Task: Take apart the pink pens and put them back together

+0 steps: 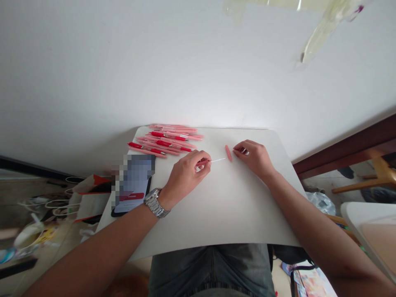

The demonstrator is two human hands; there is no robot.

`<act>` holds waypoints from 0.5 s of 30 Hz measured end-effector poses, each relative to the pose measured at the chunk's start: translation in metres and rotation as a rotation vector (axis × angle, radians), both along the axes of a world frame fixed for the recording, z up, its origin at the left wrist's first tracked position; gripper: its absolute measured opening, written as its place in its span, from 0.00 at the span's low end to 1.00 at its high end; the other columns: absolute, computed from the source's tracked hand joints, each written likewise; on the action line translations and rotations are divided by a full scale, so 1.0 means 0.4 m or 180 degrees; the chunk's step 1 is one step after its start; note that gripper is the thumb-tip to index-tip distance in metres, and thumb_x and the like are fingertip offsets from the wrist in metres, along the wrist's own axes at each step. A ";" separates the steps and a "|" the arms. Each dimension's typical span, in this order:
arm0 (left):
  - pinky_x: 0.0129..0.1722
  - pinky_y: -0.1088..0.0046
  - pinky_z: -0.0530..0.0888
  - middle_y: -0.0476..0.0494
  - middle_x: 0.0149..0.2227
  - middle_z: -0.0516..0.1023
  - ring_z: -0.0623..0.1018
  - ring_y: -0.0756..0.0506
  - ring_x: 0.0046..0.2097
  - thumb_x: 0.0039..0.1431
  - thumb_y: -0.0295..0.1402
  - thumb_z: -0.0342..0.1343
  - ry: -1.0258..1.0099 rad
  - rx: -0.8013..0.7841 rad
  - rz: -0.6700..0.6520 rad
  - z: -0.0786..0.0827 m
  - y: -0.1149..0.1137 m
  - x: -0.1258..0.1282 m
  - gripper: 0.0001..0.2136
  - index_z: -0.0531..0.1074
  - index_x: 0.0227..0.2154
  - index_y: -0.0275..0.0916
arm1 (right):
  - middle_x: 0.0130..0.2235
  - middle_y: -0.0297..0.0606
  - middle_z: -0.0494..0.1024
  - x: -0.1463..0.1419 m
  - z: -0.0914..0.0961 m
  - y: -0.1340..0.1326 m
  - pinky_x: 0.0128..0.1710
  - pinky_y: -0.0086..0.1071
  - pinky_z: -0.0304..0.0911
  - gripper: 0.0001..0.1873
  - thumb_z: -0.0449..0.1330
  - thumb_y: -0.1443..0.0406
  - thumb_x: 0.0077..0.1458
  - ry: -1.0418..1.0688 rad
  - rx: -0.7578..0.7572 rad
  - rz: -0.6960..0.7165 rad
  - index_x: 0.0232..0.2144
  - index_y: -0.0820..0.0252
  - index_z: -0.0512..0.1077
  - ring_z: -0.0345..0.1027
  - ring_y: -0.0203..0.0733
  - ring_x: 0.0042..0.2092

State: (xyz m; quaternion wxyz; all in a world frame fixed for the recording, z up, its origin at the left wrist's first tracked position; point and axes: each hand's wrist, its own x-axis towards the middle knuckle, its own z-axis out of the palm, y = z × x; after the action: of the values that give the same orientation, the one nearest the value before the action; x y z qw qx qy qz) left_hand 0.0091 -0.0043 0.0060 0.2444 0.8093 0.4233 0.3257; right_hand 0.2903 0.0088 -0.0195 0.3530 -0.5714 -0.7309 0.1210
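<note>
My left hand (pixel 189 168), with a metal-banded watch on its wrist, is closed around a pink pen part (pixel 202 163) over the table. A thin whitish refill (pixel 218 160) sticks out of it to the right. Just beyond its tip lies a loose pink pen barrel (pixel 228 153) on the tabletop. To the right of that barrel is my right hand (pixel 253 159), thumb and fingertips pinched together, apart from the barrel. Whatever sits between those fingertips, if anything, is too small to tell.
A pile of pink and red pens (pixel 167 140) lies at the white table's (pixel 216 214) back left. A phone or tablet (pixel 136 185), partly blurred out, rests at the left edge. Behind stands a white wall (pixel 198 70). Bags and cables clutter the floor at left; another white surface (pixel 368 212) is at right.
</note>
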 end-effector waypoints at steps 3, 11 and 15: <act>0.39 0.73 0.73 0.49 0.38 0.78 0.79 0.48 0.40 0.69 0.30 0.56 0.0018 -0.0010 0.0009 0.000 0.000 0.001 0.03 0.74 0.38 0.43 | 0.37 0.38 0.82 0.000 -0.001 0.002 0.36 0.36 0.68 0.05 0.66 0.62 0.63 -0.0049 0.0001 0.0057 0.36 0.57 0.80 0.74 0.41 0.34; 0.39 0.74 0.73 0.50 0.38 0.77 0.79 0.49 0.40 0.69 0.29 0.56 -0.0014 -0.0055 0.0002 0.000 -0.001 0.000 0.03 0.74 0.39 0.43 | 0.38 0.38 0.81 0.001 0.004 0.000 0.37 0.36 0.69 0.04 0.67 0.63 0.63 -0.0061 -0.0072 0.0104 0.37 0.56 0.81 0.75 0.41 0.34; 0.39 0.74 0.73 0.51 0.37 0.77 0.78 0.50 0.39 0.69 0.29 0.57 -0.0001 -0.0042 -0.0002 0.000 0.000 -0.001 0.03 0.73 0.39 0.42 | 0.40 0.38 0.81 0.015 0.008 -0.002 0.40 0.37 0.71 0.09 0.68 0.63 0.61 0.0038 -0.0180 0.0101 0.44 0.56 0.81 0.75 0.41 0.35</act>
State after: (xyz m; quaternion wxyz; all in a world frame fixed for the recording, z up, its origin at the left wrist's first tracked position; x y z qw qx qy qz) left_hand 0.0089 -0.0042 0.0061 0.2499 0.8078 0.4251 0.3230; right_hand 0.2962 0.0081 -0.0165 0.3391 -0.5687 -0.7341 0.1506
